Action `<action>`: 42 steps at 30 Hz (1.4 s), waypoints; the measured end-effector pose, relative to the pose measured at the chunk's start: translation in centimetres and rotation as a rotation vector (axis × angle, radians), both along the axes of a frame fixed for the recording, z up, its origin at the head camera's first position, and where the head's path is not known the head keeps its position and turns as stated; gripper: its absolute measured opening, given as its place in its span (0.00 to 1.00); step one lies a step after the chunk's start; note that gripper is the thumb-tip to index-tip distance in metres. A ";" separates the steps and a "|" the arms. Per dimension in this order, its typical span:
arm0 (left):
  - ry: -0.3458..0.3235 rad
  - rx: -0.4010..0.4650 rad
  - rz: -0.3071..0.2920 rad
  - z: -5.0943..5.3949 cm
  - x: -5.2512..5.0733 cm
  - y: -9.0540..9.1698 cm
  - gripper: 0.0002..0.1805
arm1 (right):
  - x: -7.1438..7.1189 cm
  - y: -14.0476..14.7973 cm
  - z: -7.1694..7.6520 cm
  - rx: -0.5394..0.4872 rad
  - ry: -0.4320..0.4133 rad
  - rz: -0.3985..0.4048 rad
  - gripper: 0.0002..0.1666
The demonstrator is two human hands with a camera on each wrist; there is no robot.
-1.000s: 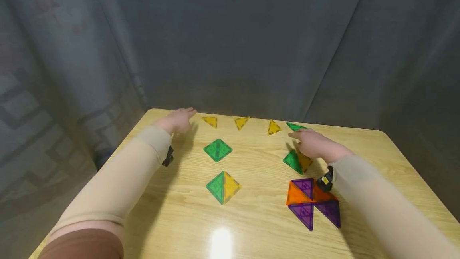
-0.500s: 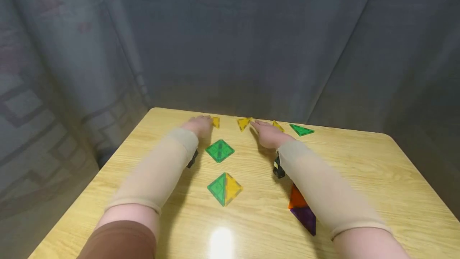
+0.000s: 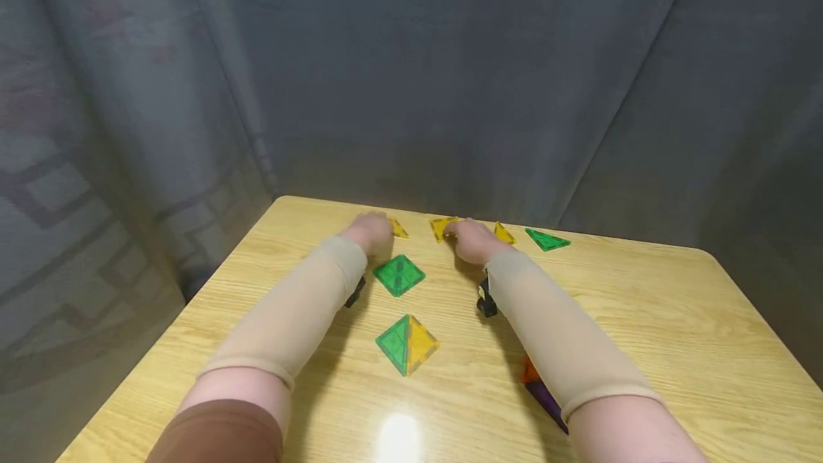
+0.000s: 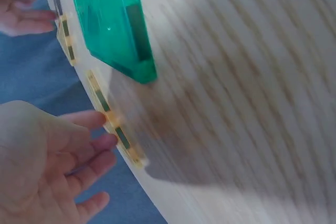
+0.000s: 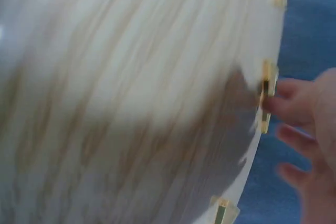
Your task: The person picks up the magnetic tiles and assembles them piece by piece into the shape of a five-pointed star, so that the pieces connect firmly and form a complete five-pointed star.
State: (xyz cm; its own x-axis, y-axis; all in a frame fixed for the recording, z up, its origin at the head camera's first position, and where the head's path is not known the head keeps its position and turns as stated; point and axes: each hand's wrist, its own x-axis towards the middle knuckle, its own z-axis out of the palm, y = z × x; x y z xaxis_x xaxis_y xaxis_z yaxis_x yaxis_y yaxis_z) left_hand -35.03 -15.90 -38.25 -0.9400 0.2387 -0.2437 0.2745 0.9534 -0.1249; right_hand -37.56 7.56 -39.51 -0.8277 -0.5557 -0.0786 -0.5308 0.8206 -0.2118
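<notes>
Along the far table edge, my left hand has its thumb and fingertips at the edges of a yellow triangular magnetic tile, pinching it lightly. Part of that tile is covered by the hand in the head view. My right hand pinches the corner of a second yellow triangular magnetic tile between thumb and finger. Both tiles appear to lie on the wood. Just right of this hand is a third yellow triangular tile. Nearer than the left hand lies a green diamond of tiles.
A green-and-yellow tile pair lies mid-table. One green triangular tile sits at the far right. My right sleeve covers most of the orange and purple tiles. A grey curtain hangs behind the table.
My right hand has moved left from the green and orange tiles to the middle yellow tile. My left hand has moved right onto the left yellow tile, which has turned slightly.
</notes>
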 end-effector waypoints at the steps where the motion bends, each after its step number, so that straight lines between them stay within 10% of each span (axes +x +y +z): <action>1: 0.006 0.021 -0.004 0.0 0.0 -0.1 0.13 | -0.1 0.0 0.0 -0.019 0.032 0.009 0.25; 9: -0.144 0.271 0.115 0.0 0.7 -0.9 0.37 | 0.1 -0.2 -0.5 0.141 -0.028 0.036 0.31; 16: -0.082 0.204 -0.014 0.7 1.4 0.0 0.16 | 0.2 -0.7 -0.7 0.016 0.083 0.063 0.25; 26: -0.100 0.208 -0.016 0.4 1.5 0.3 0.22 | 1.0 -0.9 -0.8 0.113 0.118 0.070 0.24; 30: -0.091 0.256 0.014 0.4 1.7 0.5 0.20 | 1.2 -1.2 -0.9 0.056 0.165 0.007 0.12; 35: -0.150 0.472 0.208 0.4 1.9 1.1 0.25 | 1.2 -1.8 -0.8 -0.127 0.015 -0.075 0.09; 42: -0.091 0.460 0.077 0.1 1.3 1.1 0.14 | 1.4 -1.9 -1.1 -0.275 -0.001 -0.035 0.20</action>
State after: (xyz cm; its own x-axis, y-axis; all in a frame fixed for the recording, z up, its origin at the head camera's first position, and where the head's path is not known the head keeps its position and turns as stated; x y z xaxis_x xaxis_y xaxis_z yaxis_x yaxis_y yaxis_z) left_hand -33.74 -14.80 -38.17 -0.9389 0.2714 -0.2114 0.1910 0.9223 0.3360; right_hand -36.12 5.67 -40.57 -0.8469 -0.5270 0.0704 -0.5025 0.7503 -0.4296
